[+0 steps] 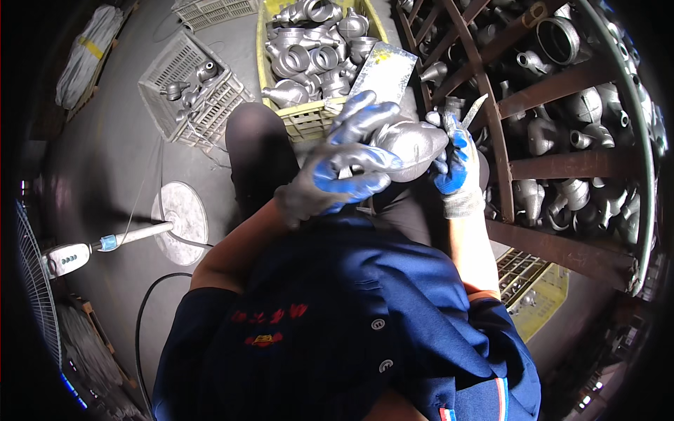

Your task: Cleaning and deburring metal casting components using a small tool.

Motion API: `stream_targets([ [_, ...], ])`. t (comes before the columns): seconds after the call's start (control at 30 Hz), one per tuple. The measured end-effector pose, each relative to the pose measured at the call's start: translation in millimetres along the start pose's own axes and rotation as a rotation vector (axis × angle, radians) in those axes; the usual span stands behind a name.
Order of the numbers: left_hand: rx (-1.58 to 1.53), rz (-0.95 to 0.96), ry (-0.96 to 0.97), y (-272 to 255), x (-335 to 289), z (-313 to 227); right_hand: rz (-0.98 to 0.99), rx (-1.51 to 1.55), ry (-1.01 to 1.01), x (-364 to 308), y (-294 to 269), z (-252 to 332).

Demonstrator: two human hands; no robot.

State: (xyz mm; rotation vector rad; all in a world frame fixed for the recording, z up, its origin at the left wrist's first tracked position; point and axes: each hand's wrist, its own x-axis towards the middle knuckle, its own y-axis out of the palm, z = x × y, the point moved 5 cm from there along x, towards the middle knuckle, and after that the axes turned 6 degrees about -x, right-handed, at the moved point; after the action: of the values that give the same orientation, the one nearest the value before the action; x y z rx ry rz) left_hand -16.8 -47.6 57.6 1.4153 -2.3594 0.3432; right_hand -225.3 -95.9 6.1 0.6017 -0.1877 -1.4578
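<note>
A rounded grey metal casting with a narrower end is up between my hands, above my lap. My left hand, in a grey and blue coated glove, has its fingers spread around the casting's left side and touches it. My right hand, gloved the same way, is closed on a thin pointed metal blade that sticks up past the fingers. The blade's handle is hidden in the glove. The right fingers are also close against the casting's right end; whether they bear its weight I cannot tell.
Ahead stands a yellow crate full of castings, a flat metal plate lying on its corner. A grey crate holds a few castings at left. A brown metal rack of castings is at right. A fan stand base and cable are at left.
</note>
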Motion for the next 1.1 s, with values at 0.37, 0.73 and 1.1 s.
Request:
stream_targets([
  [0.37,-0.121,-0.324,-0.180,-4,-8,32,0.091,0.181,-0.035,6,-5,-4],
  [0.73,-0.051,-0.349,-0.066,-4,-14,22,-0.028,0.139,0.021,0,4,-1],
  [1.1,-0.030,-0.434,-0.146,-21,-16,27,-0.011,0.053,0.125,-4,10,-3],
])
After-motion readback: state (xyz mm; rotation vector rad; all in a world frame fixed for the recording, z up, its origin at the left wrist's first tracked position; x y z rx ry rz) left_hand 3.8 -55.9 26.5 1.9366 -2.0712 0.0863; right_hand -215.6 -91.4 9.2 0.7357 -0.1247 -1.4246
